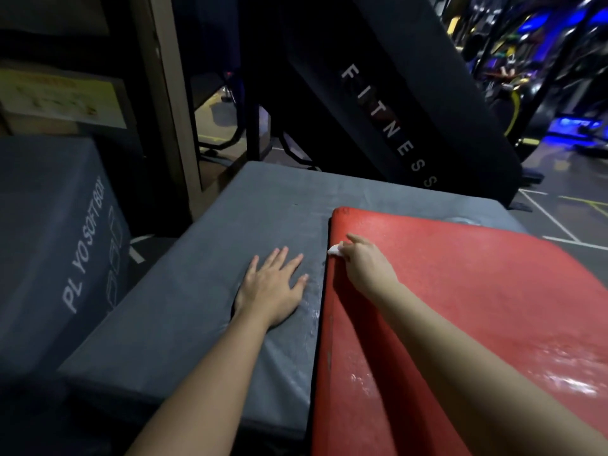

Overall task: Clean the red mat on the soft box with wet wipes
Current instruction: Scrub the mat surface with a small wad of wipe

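Observation:
A red mat (pixel 477 307) lies on the right half of a grey soft box (pixel 204 291), with wet shiny patches near its lower right. My right hand (pixel 368 268) rests on the mat's left edge, shut on a small white wet wipe (pixel 335 250) that sticks out past the fingers. My left hand (pixel 273 287) lies flat on the grey box top just left of the mat, fingers spread and holding nothing.
A second grey box marked "PLYO SOFT BOX" (pixel 59 241) stands at the left. A black slanted panel reading "FITNESS" (pixel 388 120) rises behind the box. Wooden shelving (pixel 164 93) is at the back left, gym machines (pixel 543 77) at the far right.

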`<state>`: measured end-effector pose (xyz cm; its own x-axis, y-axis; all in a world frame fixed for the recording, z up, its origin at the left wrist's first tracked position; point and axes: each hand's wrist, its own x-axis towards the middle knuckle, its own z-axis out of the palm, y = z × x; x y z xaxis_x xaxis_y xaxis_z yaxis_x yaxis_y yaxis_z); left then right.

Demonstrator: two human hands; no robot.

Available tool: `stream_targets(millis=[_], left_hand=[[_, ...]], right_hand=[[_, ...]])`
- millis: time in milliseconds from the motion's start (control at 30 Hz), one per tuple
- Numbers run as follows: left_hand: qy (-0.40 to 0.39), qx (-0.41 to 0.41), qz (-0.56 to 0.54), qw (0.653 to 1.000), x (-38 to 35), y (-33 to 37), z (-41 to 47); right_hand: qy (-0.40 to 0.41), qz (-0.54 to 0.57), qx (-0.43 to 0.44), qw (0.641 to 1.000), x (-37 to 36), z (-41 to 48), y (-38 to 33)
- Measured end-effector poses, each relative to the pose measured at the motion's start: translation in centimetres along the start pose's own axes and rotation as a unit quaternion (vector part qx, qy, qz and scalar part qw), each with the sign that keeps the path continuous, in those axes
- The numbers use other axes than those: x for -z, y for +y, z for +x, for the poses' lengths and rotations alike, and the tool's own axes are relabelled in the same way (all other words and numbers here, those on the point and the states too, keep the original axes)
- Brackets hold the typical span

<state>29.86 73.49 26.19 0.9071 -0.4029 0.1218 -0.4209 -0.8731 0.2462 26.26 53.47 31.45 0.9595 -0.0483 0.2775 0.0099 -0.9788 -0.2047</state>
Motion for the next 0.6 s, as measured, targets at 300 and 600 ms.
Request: stream_targets(millis=[300,600], left_hand=[[0.009,0.001,-0.006,1.000,-0.3,-0.1,0.2],[0.016,-0.003,0.007,1.000,-0.8,-0.4,0.3]], right_hand=[[0.019,0.015,0.092,0.995,2.3,-7.2,-1.6],[-0.017,0.045,-0.016,0.999,0.2,0.8,-1.2]])
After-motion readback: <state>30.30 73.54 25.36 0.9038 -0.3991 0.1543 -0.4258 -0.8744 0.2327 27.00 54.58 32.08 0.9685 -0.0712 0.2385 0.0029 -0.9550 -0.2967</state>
